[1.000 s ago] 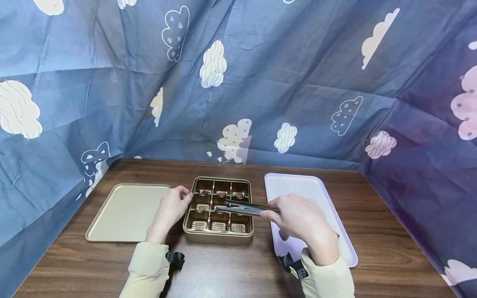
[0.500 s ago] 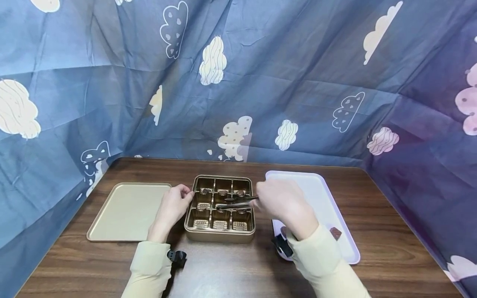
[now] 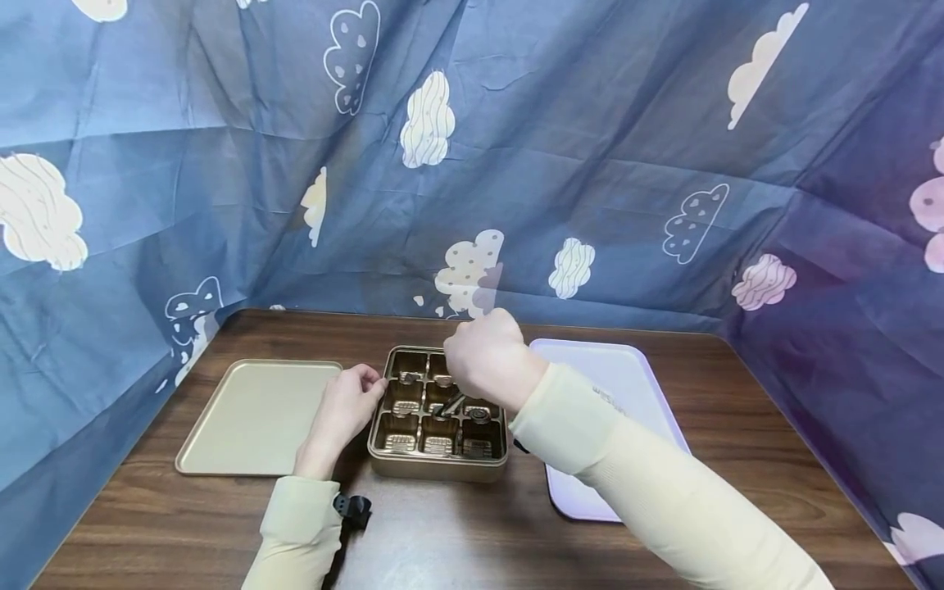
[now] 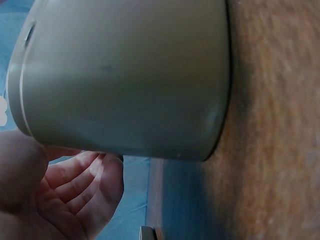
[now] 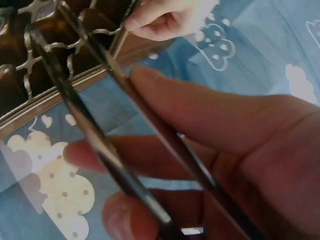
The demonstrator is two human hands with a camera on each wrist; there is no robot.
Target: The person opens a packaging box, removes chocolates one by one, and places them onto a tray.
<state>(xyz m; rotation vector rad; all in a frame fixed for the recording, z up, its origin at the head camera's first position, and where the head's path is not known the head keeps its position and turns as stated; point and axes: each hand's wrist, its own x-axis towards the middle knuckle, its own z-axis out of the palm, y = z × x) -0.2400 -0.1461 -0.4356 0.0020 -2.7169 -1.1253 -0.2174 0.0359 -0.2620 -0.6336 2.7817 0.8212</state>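
A gold box (image 3: pixel 435 469) with several square compartments stands in the middle of the table. My left hand (image 3: pixel 347 406) holds its left side near the rim, fingers curled, as the left wrist view also shows beside the box wall (image 4: pixel 130 85). My right hand (image 3: pixel 487 356) is over the box's right back part and grips metal tongs (image 3: pixel 451 405). In the right wrist view the tongs (image 5: pixel 90 125) lie between thumb and fingers, their two arms apart and tips at the compartment dividers. Small dark brown pieces show in some compartments; the right hand hides the back right ones.
A flat gold tray (image 3: pixel 254 418) lies to the left of the box. To the right is a pale lilac tray (image 3: pixel 612 369), partly covered by the right sleeve (image 3: pixel 664 483). A blue cloud-print cloth (image 3: pixel 413 205) hangs behind the wooden table (image 3: pixel 457 541).
My right hand has swung left and back from beside the lilac tray to above the box, turning the tongs with it. The left hand stays at the box's left side.
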